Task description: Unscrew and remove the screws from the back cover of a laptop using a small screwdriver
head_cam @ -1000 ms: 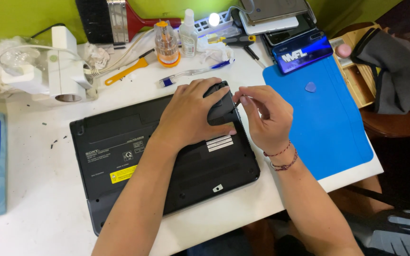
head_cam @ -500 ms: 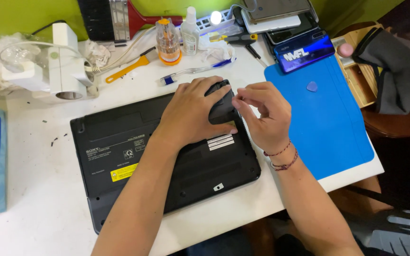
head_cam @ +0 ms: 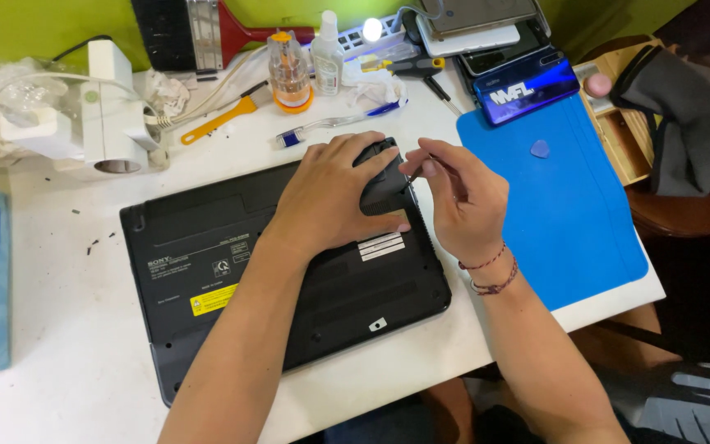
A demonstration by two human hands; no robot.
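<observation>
As it lay base-up on the white worktop (head_cam: 59,345), the black laptop (head_cam: 232,263) looked stiff, fairly heavy and best gripped by its edges; left hand (head_cam: 330,197) pressed open upon it, right hand (head_cam: 462,193) pinched shut on a thin tool (head_cam: 417,173).

Bare forearms, no sleeves
The right hand (head_cam: 462,197) wears two thin beaded cord bracelets at the wrist, one reddish, one darker; the left hand (head_cam: 326,197) wears nothing.
</observation>
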